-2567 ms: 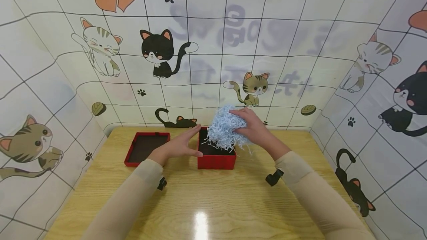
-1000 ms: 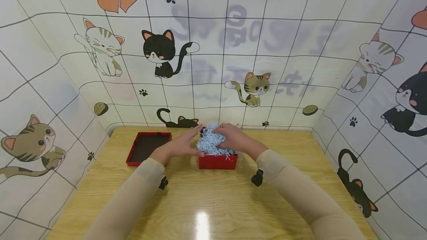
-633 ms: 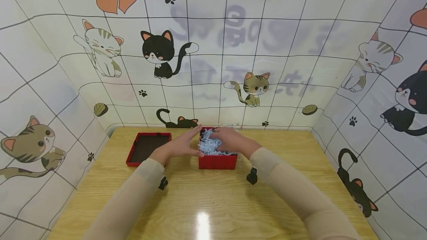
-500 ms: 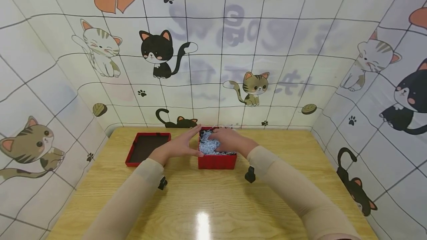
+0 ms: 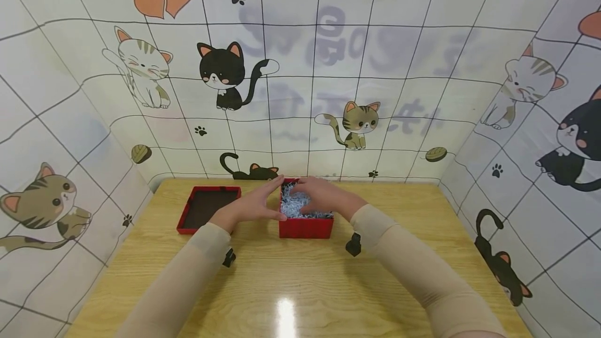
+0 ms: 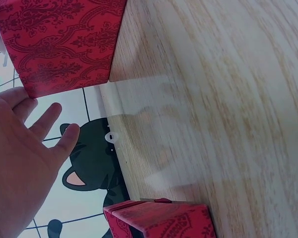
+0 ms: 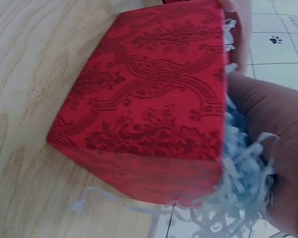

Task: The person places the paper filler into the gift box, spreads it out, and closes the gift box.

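A red patterned gift box (image 5: 306, 228) stands uncovered on the table, filled with pale blue shredded paper (image 5: 293, 205). My right hand (image 5: 324, 196) lies over the box's right half, thumb and fingers spread on the paper. In the right wrist view, paper strands (image 7: 238, 168) bulge over the rim beneath that hand (image 7: 283, 144), whose fingertips are hidden. My left hand (image 5: 251, 206) steadies the left side of the box, thumb at the near corner and forefinger at the far one. The left wrist view shows its fingers extended beside the patterned wall (image 6: 64, 44).
The red lid (image 5: 209, 208) lies to the left of the box with its dark inside facing up. A cloth backdrop printed with cats (image 5: 291, 98) rises behind the wooden table (image 5: 286, 270) and on both sides.
My right hand brought the shredded paper down into the box and pressed it below the rim. Its fingers have since lifted slightly. My left hand stayed at the box's left side.
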Motion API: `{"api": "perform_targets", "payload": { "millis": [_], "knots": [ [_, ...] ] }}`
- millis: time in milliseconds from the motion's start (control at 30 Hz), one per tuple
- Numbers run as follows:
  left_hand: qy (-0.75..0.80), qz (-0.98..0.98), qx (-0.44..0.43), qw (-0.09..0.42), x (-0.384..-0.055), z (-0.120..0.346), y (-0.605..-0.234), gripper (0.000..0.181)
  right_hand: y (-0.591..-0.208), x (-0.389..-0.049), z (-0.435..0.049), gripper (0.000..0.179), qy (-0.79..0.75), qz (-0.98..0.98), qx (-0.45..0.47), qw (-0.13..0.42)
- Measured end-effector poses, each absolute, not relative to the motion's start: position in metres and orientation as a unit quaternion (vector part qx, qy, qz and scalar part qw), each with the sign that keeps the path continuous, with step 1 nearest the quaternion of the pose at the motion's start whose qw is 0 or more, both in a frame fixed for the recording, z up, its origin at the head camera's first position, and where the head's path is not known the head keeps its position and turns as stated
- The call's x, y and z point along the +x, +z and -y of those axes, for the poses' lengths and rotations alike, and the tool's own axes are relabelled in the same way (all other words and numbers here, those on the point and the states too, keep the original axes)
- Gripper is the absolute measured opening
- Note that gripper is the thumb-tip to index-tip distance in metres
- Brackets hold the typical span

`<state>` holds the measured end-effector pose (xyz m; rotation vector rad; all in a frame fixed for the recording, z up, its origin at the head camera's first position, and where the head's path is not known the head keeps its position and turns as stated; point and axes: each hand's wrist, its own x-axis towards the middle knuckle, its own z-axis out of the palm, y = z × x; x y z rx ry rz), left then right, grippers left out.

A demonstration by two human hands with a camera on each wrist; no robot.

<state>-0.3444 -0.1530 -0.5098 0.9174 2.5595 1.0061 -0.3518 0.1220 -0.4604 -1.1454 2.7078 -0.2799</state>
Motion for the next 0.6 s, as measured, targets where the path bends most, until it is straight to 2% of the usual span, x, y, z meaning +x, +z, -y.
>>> {"api": "perform_targets", "payload": {
  "millis": [200, 600],
  "knots": [
    [0.346, -0.877, 0.312, 0.12, -0.345, 0.153, -0.51, 0.126, -0.448, -0.35, -0.132, 0.067, -0.149, -0.905, -0.389, 0.086],
    [0.351, -0.878, 0.303, 0.124, -0.344, 0.152, -0.511, 0.127, -0.436, -0.339, -0.155, 0.067, -0.26, -0.892, -0.364, 0.065]
  ]
}}
